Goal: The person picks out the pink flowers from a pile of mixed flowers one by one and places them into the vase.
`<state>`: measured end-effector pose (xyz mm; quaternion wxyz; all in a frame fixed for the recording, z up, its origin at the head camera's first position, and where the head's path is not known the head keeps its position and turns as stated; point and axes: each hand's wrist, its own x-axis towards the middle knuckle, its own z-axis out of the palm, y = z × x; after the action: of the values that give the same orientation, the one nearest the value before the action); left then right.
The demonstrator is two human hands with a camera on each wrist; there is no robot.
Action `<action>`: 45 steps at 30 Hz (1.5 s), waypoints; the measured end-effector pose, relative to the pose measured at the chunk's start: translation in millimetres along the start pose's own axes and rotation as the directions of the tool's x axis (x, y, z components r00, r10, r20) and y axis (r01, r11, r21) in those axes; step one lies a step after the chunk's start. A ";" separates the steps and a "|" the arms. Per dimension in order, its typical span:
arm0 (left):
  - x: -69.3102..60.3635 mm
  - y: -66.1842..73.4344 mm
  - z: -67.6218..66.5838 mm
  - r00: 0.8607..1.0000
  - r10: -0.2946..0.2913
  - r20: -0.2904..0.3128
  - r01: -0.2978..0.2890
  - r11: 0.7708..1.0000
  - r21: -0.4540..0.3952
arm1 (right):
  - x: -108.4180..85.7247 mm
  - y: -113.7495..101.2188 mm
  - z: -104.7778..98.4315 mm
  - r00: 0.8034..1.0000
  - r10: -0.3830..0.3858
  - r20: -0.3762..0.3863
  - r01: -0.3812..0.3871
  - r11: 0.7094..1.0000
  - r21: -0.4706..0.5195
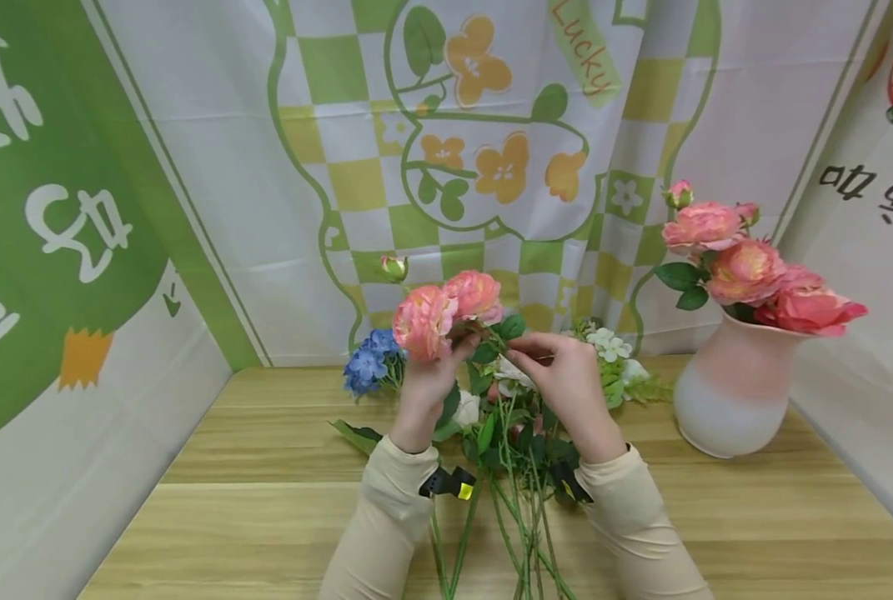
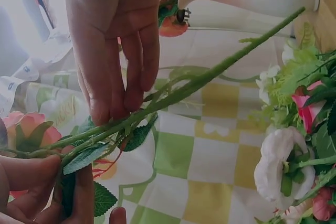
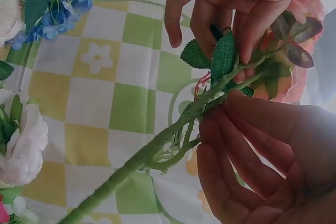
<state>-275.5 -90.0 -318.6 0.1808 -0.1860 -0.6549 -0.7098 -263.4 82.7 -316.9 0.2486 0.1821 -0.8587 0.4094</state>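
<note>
A branched spray of pink artificial flowers point(image 1: 423, 323), with two full blooms and a bud, is held up over the table. My left hand point(image 1: 429, 385) pinches its stem just under the blooms. Farther down that green stem point(image 2: 226, 64), the fingertips of my right hand point(image 1: 572, 383) pinch it near the side shoots, as the right wrist view shows. Green leaves point(image 3: 223, 59) stick out between the two hands. The stem's bare lower end points away from the blooms, slanting down in the right wrist view.
A pink and white vase point(image 1: 731, 392) holding pink flowers point(image 1: 746, 271) stands at the right. Under my hands, several loose stems point(image 1: 517, 500) with white flowers and leaves lie on the wooden table point(image 1: 266, 517). Blue flowers point(image 1: 371, 362) lie behind on the left. A printed curtain point(image 1: 491, 167) hangs behind.
</note>
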 end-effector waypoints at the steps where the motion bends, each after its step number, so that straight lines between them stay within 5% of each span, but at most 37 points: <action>1: 0.3 -0.1 0.1 1.000 0.005 0.006 -0.005 1.000 0.008 | 0.3 0.4 0.1 1.000 -0.002 0.000 0.002 1.000 -0.006; 25: 2.5 -10.4 3.6 0.993 -0.116 0.000 0.116 0.993 -0.035 | 0.6 2.8 3.0 0.998 -0.037 -0.055 0.029 0.991 -0.131; 38: -1.7 -11.9 6.3 0.998 0.001 -0.057 -0.004 0.999 -0.050 | 0.0 2.3 2.4 0.989 -0.079 -0.128 0.056 0.983 -0.175; 45: -5.1 -13.1 0.3 0.996 -0.032 -0.078 0.031 0.999 -0.016 | 2.8 10.8 -0.7 0.984 -0.060 -0.169 0.035 0.988 -0.152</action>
<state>-277.6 -88.6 -332.4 0.1938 -0.1492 -0.6450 -0.7239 -271.1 89.4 -321.5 0.3450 0.1473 -0.8574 0.3525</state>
